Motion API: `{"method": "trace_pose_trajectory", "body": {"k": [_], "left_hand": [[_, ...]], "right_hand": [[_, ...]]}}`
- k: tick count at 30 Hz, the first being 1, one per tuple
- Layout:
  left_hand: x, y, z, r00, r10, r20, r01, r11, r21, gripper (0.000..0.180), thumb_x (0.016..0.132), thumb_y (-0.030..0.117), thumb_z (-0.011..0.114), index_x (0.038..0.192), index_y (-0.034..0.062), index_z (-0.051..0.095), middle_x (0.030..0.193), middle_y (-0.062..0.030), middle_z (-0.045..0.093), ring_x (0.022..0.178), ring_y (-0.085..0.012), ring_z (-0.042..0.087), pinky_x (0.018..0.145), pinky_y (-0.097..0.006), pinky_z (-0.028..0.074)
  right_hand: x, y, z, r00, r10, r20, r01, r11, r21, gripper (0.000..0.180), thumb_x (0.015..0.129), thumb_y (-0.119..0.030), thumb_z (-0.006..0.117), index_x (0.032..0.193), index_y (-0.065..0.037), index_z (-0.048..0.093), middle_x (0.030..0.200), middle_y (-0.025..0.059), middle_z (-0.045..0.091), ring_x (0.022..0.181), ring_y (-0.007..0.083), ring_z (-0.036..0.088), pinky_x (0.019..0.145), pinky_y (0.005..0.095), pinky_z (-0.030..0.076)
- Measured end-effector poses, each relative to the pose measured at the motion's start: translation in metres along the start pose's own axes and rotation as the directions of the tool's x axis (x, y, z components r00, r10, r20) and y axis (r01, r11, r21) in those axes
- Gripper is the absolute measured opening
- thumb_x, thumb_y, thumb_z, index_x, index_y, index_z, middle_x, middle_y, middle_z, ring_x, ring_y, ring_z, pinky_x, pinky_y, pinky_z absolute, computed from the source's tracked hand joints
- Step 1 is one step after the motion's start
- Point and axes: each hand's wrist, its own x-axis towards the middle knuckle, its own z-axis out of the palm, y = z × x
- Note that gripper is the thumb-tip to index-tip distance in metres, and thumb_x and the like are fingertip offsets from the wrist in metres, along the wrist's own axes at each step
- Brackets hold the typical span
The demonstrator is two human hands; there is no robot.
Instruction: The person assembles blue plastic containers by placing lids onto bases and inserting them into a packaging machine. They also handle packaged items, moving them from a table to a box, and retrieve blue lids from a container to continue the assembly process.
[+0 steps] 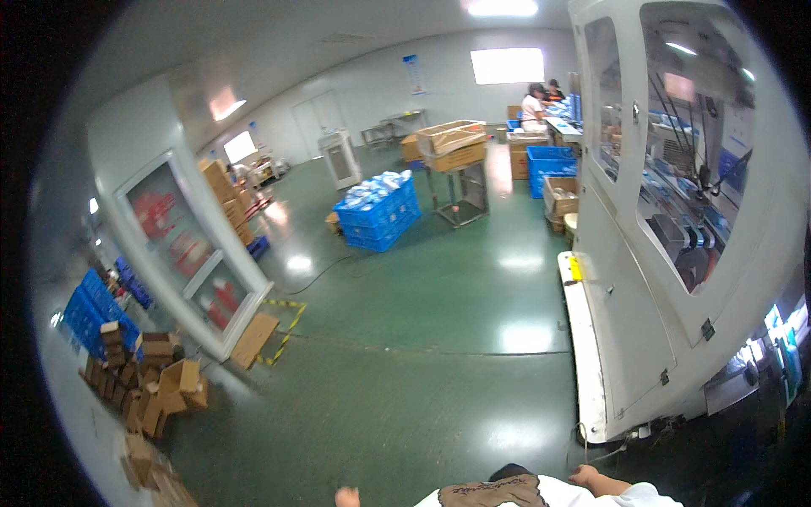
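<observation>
At the lower edge my left hand (346, 497) shows only in part, over the green floor (405, 414). It is blurred and cut off, so I cannot see how its fingers lie. To the right of my body, my right hand (583, 475) hangs low with its fingers curled in, and nothing shows in it. My white sleeve (646, 497) and a brown patch of clothing (494, 493) are below. Neither hand touches anything I can see. Closest to my right hand is the foot of a tall white machine (625, 321) with windows.
A blue crate (380, 221) full of wrapped packs and a cardboard box (452, 145) on a metal stand (460, 198) stand ahead. Left are a framed door (190, 245) and piled cartons (177, 384). Yellow-black tape (291, 325) marks the floor. Two people (534, 110) work at the far right.
</observation>
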Motion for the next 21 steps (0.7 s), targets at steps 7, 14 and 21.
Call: {"method": "trace_pose_trajectory", "body": {"k": [7, 14, 21], "left_hand": [[0.269, 0.359, 0.002, 0.943, 0.268, -0.200, -0.333, 0.790, -0.515, 0.035, 0.087, 0.032, 0.060, 0.068, 0.0025, 0.060, 0.064, -0.0122, 0.060, 0.060, -0.0218, 0.055, 0.061, -0.038, 0.045], [0.331, 0.348, 0.092, 0.796, 0.400, 0.454, -0.366, 0.916, -0.165, 0.040, 0.086, 0.043, 0.054, 0.091, 0.0057, 0.067, 0.094, -0.0170, 0.066, 0.085, -0.0293, 0.063, 0.078, -0.037, 0.049], [0.436, 0.445, 0.086, 0.757, -0.289, 0.586, 0.160, 0.951, 0.263, 0.040, 0.084, 0.042, 0.058, 0.094, 0.0039, 0.066, 0.098, -0.0174, 0.065, 0.090, -0.0305, 0.062, 0.082, -0.039, 0.048]], "right_hand": [[0.143, -0.046, -0.089, 0.988, 0.089, 0.123, -0.108, 0.981, 0.158, 0.064, 0.070, -0.048, 0.070, 0.114, -0.002, 0.062, 0.117, 0.0188, 0.060, 0.111, 0.0302, 0.056, 0.094, 0.0352, 0.043], [0.274, -0.343, -0.303, 0.864, -0.379, -0.332, 0.420, 0.905, 0.061, 0.063, 0.070, -0.048, 0.067, 0.116, -0.006, 0.060, 0.119, 0.0180, 0.058, 0.113, 0.0331, 0.053, 0.095, 0.0379, 0.042], [0.384, -0.504, -0.517, 0.719, -0.543, -0.434, 0.614, 0.789, 0.028, 0.054, 0.074, -0.040, 0.065, 0.116, -0.006, 0.059, 0.117, 0.0170, 0.058, 0.113, 0.0319, 0.051, 0.095, 0.0379, 0.041]]}}
